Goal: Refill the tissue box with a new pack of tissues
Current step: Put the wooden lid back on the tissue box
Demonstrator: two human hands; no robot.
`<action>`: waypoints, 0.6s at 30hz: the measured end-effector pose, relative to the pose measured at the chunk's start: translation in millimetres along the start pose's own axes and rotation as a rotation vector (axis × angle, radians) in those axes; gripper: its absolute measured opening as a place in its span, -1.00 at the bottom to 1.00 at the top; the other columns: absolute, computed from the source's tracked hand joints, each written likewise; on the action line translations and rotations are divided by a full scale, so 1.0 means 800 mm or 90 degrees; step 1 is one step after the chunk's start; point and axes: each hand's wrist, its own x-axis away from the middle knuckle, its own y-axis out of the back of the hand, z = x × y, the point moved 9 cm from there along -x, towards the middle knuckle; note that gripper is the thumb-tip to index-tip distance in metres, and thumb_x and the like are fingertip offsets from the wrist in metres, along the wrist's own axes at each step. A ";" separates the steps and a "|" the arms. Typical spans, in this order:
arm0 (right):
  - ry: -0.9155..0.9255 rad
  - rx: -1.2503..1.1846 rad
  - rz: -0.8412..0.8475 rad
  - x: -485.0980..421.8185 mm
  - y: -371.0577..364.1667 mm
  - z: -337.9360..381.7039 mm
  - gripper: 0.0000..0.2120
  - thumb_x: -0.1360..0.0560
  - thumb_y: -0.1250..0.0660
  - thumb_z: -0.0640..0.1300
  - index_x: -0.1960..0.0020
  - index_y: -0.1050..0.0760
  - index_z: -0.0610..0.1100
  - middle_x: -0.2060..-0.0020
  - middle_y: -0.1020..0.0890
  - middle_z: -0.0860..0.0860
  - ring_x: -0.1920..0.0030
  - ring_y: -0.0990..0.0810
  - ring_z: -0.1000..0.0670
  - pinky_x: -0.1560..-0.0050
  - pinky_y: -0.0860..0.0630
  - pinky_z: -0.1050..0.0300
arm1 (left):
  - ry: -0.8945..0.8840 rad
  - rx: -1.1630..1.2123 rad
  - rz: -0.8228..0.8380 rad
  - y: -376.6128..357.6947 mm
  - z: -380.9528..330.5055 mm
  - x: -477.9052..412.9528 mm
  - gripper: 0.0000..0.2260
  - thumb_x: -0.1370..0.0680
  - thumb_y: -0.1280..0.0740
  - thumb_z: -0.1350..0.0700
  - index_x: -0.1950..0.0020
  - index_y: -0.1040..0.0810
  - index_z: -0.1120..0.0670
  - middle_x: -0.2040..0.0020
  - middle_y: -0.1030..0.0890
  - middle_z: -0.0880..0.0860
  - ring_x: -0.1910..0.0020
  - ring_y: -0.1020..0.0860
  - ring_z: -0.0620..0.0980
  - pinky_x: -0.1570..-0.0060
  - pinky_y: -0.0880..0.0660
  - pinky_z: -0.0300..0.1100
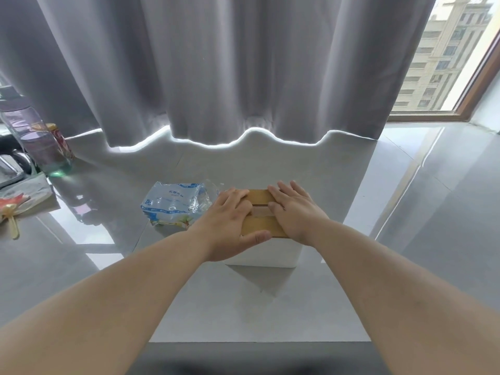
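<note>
Both hands, left hand point(231, 221) and right hand point(293, 211), press flat on the wooden lid point(259, 212) of the tissue box point(266, 253), mid-worktop. Uneven pressure could jam the lid crooked; the pack point(173, 205) lies just left.

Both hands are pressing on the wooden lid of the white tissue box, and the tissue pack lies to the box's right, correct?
Not quite: the head view shows the tissue pack to the left of the tissue box. Left hand and right hand do rest on the wooden lid.
</note>
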 end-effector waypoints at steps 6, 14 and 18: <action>-0.014 0.008 0.029 0.010 0.006 0.004 -0.53 -0.67 0.08 -0.06 -0.56 -0.02 -0.11 -0.56 -0.02 0.02 -0.56 0.11 0.00 -0.45 0.29 0.18 | 0.047 0.000 0.037 -0.006 0.002 0.002 -0.28 -0.33 -0.10 -0.50 -0.24 -0.38 0.02 -0.54 0.07 0.06 -0.51 0.16 0.06 -0.46 0.00 0.04; -0.036 -0.018 0.084 0.017 0.001 0.006 -0.51 -0.67 0.14 -0.05 -0.58 0.09 -0.02 -0.56 0.08 0.08 -0.54 0.23 0.06 -0.45 0.28 0.20 | 0.090 0.047 0.030 -0.004 -0.001 0.014 -0.39 -0.32 -0.35 -0.35 -0.15 -0.27 0.01 -0.53 0.30 0.07 -0.49 0.32 0.12 -0.44 -0.01 0.06; -0.046 -0.084 0.060 0.020 -0.002 0.003 -0.48 -0.64 0.06 -0.07 -0.57 0.08 0.08 -0.56 0.11 0.12 -0.55 0.22 0.07 -0.49 0.20 0.12 | 0.100 0.047 0.021 -0.004 -0.004 0.027 -0.39 -0.33 -0.32 -0.39 -0.14 -0.28 0.00 -0.53 0.27 0.05 -0.50 0.30 0.16 -0.44 -0.03 0.09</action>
